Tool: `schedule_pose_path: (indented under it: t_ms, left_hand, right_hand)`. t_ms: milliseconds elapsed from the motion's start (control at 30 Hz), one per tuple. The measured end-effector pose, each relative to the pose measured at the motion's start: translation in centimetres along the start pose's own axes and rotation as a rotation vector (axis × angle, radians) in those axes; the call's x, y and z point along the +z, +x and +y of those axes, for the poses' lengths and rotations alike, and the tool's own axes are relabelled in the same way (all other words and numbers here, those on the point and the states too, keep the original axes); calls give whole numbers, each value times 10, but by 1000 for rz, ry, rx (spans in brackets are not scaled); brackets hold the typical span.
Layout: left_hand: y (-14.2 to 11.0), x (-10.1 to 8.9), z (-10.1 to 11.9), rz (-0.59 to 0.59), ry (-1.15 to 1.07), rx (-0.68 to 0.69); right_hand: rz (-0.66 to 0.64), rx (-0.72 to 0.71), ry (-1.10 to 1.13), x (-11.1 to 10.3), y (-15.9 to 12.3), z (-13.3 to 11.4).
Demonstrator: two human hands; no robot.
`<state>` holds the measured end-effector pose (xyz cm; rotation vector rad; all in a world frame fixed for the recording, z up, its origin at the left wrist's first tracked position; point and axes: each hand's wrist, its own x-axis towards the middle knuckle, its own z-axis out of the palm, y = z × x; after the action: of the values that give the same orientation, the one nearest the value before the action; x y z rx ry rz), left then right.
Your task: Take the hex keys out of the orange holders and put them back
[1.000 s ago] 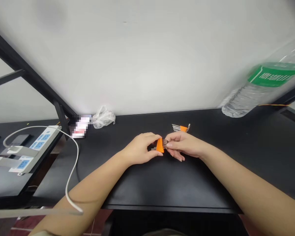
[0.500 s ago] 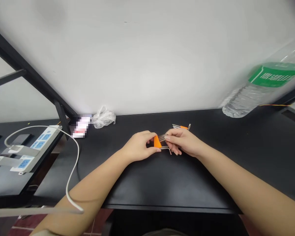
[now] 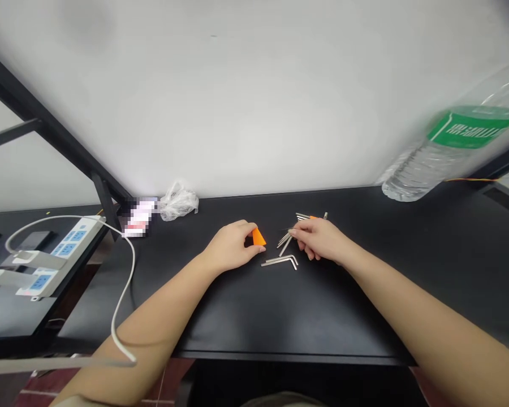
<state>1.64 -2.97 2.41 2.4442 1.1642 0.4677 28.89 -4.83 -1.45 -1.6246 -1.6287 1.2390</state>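
Between the thumb and fingers of my left hand [image 3: 233, 246] is a small orange hex key holder [image 3: 258, 237], with no keys in it. My right hand [image 3: 316, 237] is closed in a pinch on several metal hex keys [image 3: 284, 241], whose long ends fan out to the left, low over the table. Loose L-shaped hex keys [image 3: 281, 260] lie on the black table just in front, between my hands. Behind my right hand, a second orange holder with hex keys [image 3: 304, 217] rests on the table, partly hidden by the fingers.
A crumpled clear plastic bag [image 3: 178, 202] lies by the wall on the black table [image 3: 280, 316]. At the right stands a large water bottle [image 3: 449, 141] with a green label. A power strip [image 3: 63, 254] and a white cable [image 3: 125, 299] are on the left.
The orange holder has come off the hex keys and moved left with my left hand. Some keys now lie loose on the table; my right hand still pinches others.
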Motion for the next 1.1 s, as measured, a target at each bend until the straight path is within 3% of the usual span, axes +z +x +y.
schedule_pose_path:
  t_ms: [400,667,933,1100]
  left_hand:
    - [1,1,0,-32,32,-4]
    - [1,1,2,-40,40,-16]
    - [1,1,0,-43,45,-16]
    - [1,2,-1,-43,41,-17]
  right_hand:
    - [-50,-88,-518,-18,-10,-16]
    - [-69,-91,-674,-21,-7,-18]
    - [69,-13,-759,-20,-3,-12]
    - [130,-242,-747,-18,-7,-10]
